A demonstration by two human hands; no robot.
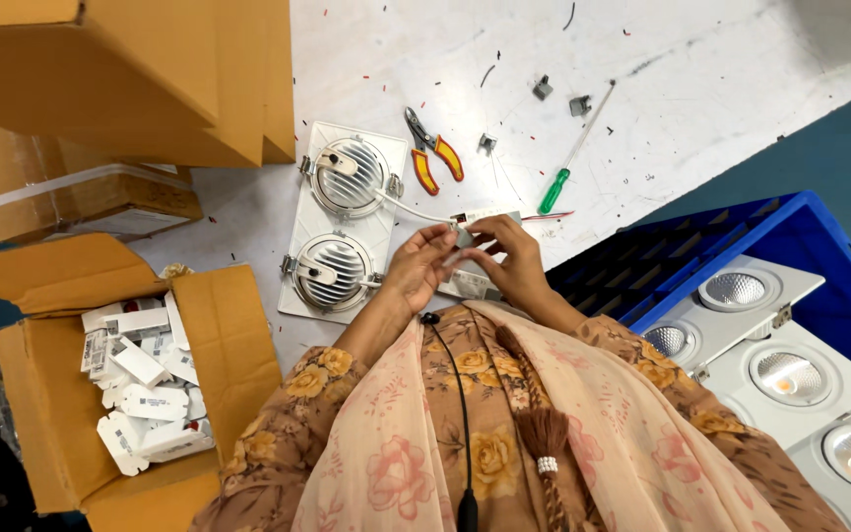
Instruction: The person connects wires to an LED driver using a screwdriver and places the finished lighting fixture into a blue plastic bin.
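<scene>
A single camera on the person's head looks almost straight down from close above. The white worktable fills the upper right part of the view, its near edge running diagonally. The person's own chest and sleeves fill the bottom middle, an open cardboard box the lower left corner, a blue crate the right edge.

Workshop, pliers, screwdriver, boxed downlights
</scene>
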